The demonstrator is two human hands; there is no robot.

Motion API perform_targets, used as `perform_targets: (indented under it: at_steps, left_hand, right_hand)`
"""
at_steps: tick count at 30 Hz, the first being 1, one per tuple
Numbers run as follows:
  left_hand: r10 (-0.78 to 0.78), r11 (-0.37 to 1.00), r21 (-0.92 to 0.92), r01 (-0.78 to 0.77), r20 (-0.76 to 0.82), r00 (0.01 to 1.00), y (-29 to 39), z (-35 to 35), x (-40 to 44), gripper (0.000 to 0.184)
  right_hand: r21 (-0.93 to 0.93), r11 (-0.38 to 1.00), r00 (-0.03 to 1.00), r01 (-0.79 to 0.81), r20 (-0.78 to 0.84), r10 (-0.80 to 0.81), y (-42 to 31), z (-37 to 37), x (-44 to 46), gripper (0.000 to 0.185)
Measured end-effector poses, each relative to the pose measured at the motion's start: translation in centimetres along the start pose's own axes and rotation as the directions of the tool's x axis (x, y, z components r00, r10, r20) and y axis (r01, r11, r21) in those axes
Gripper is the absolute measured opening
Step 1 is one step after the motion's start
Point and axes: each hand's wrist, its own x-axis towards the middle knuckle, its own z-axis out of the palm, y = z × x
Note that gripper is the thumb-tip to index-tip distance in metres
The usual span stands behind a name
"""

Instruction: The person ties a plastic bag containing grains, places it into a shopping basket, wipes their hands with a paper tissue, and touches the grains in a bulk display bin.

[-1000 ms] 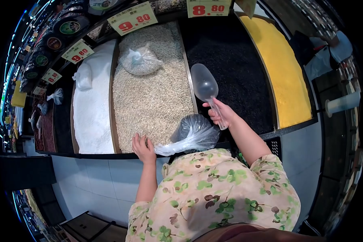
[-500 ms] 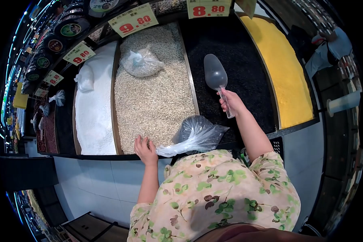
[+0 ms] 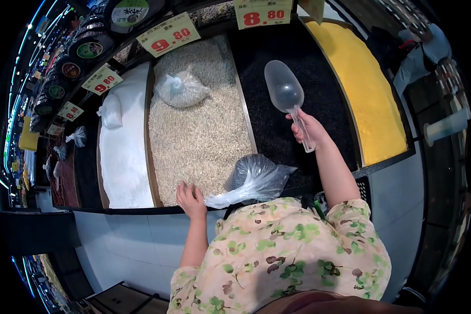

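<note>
A clear plastic scoop (image 3: 284, 88) is in my right hand (image 3: 311, 131), whose fingers wrap round its handle. Its bowl points away from me above the bin of black grain (image 3: 319, 99) and looks unfilled. My left hand (image 3: 192, 201) rests at the near edge of the bin of pale grain (image 3: 199, 152), fingers slightly curled and apart, with nothing visible in them. Just right of it lies a clear plastic bag (image 3: 256, 178) with dark contents, its bunched end close to my left wrist. Whether they touch is hard to see.
A tied bag of pale grain (image 3: 183, 91) lies farther back in the same bin. Left is a white bin (image 3: 125, 157) with a small white bag (image 3: 110, 111); right is a yellow one (image 3: 361, 89). Price signs (image 3: 168, 38) and several dark jars (image 3: 92, 48) line the back.
My right hand has drawn the scoop slightly right and toward me, and its bowl appears larger. The left hand stays beside the bag. The whole view has shifted a little.
</note>
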Motion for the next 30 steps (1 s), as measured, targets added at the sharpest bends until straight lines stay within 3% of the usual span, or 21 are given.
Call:
perform_targets:
  at_steps: [8, 30]
  left_hand:
    - [-0.011, 1.000, -0.022, 0.010, -0.026, 1.000, 0.3, -0.1, 0.1, 0.022]
    - [0.031, 0.999, -0.025, -0.029, 0.052, 0.998, 0.3, -0.7, 0.3, 0.021]
  right_hand:
    - [-0.133, 0.991, 0.998, -0.032, 0.056, 0.039, 1.7, 1.8, 5.6, 0.043]
    - [-0.220, 0.970, 0.992, -0.104, -0.089, 0.086, -0.5, 3.5, 12.5, 0.043]
